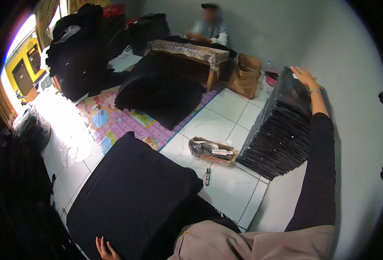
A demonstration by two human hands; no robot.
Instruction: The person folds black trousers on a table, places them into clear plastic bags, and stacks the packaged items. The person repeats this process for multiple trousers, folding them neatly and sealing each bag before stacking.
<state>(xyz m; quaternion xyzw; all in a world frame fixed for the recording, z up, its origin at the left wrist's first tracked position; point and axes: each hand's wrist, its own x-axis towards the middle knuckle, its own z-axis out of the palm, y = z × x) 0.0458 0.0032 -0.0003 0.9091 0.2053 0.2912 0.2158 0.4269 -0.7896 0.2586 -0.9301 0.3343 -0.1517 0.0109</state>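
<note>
My right arm is stretched out to the far right. At its end my right hand [305, 78] rests with straight fingers at the top of a tall stack of black folded pieces in clear plastic [278, 134]. The stack stands against the wall. Low in the view, my left hand [106, 248] lies with fingers apart at the near edge of a black cloth [130, 190]. This cloth is spread in front of me, over more dark fabric. Its surface looks smooth, with a few soft folds.
A small box of labels and packets [212, 150] sits on the tiles near thread snips [208, 177]. Beyond lie a black fabric pile [161, 91] on a colourful mat [100, 113], a brown bag [245, 77] and a low table [187, 48], where another person [208, 28] sits.
</note>
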